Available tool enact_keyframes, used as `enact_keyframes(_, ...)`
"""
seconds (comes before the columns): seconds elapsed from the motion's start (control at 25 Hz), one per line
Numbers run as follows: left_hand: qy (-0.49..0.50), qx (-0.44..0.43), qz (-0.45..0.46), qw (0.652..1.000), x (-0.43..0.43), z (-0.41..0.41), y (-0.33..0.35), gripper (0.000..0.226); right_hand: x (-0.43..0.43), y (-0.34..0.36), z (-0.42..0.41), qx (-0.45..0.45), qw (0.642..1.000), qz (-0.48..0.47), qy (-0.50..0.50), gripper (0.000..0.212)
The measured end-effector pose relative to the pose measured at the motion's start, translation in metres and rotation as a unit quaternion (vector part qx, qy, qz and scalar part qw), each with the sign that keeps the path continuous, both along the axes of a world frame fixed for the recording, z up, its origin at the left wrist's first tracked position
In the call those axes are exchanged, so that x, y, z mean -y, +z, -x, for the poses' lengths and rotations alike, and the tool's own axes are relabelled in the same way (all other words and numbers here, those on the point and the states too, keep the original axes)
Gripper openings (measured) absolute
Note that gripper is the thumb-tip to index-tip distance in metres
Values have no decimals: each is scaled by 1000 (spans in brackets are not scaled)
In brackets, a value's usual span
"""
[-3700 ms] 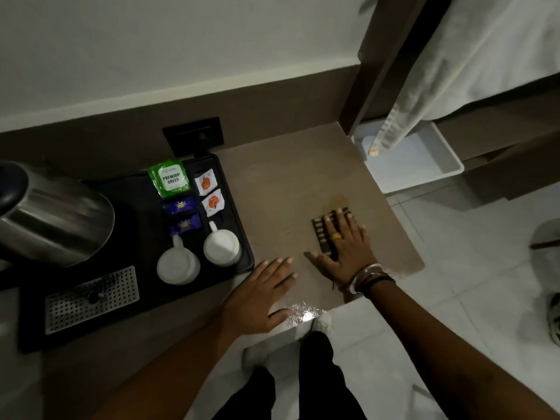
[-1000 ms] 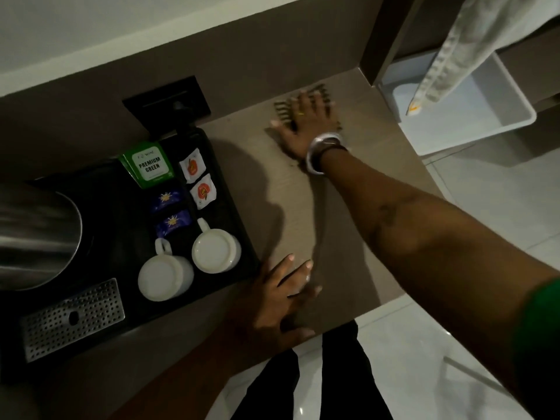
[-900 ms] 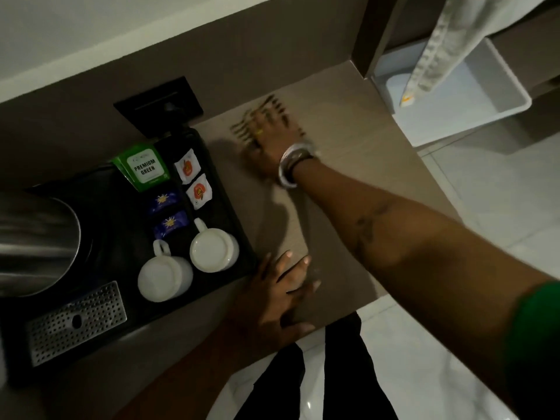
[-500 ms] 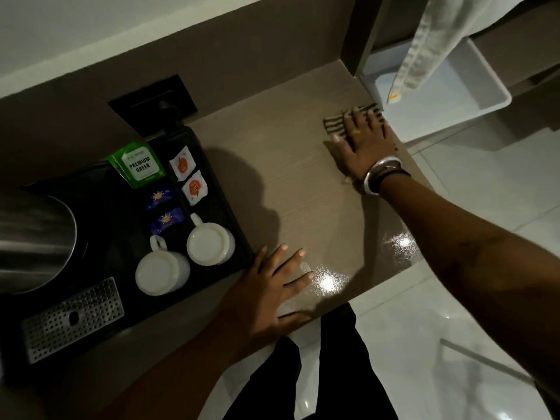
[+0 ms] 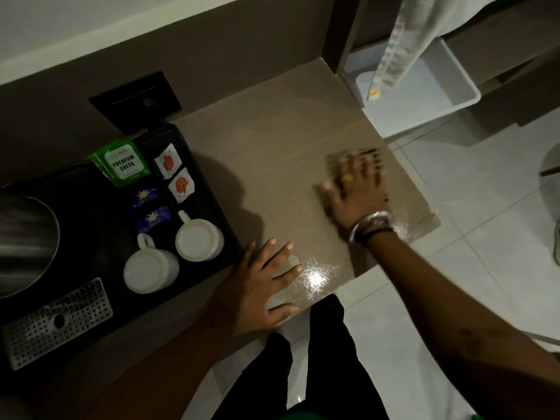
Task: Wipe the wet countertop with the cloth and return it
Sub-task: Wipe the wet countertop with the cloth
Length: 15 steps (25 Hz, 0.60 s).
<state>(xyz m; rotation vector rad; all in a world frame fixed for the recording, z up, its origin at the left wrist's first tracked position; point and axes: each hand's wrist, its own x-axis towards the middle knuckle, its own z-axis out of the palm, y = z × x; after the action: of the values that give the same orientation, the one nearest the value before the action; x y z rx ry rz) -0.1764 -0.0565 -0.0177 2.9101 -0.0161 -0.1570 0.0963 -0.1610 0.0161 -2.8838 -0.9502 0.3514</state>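
My right hand (image 5: pixel 356 192) presses flat on a dark striped cloth (image 5: pixel 363 153) near the right edge of the light wood countertop (image 5: pixel 272 147). Motion blurs the cloth, and only its far edge shows past my fingers. Wet patches glisten on the countertop near its front edge. My left hand (image 5: pixel 260 283) lies flat with fingers spread on the front of the countertop, beside the black tray (image 5: pixel 212 195), holding nothing.
The black tray carries two white cups (image 5: pixel 198 239), tea sachets (image 5: pixel 124 163) and a steel kettle (image 5: pixel 24 244). A white bin (image 5: pixel 424 95) sits on the tiled floor to the right, with a pale towel (image 5: pixel 403 50) hanging above it. A black socket plate (image 5: pixel 136 101) is on the back wall.
My right hand has slid the cloth from the back of the countertop to the right edge, then toward me. My left hand has stayed planted.
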Motion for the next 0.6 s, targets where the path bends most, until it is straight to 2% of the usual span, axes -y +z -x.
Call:
enact_keyframes(0.12,4,10,22,1000,-2,0,0,75,44,-7,80,-13,971,15,239,73)
enact_keyframes(0.16,5,12,19,1000,-1,0,-1,76,69,-5,79,-15,966,26,255,74)
enact_keyframes(0.2,1,11,12,1000,0,0,-1,77,88,-2,62,-6,972,29,235,76)
enact_keyframes(0.28,-3,6,5,1000,0,0,-1,77,98,-1,14,8,994,37,104,83)
enact_keyframes(0.36,2,6,12,1000,0,-2,0,77,69,-2,-24,0,999,21,-32,83)
enact_keyframes(0.4,4,5,19,1000,1,-2,0,76,46,-3,-24,-5,998,12,-62,82)
enact_keyframes(0.48,7,1,28,1000,1,-2,2,75,7,-5,15,-14,1000,1,5,78)
enact_keyframes(0.6,10,6,52,999,1,-2,9,71,32,-7,105,-34,977,8,210,72)
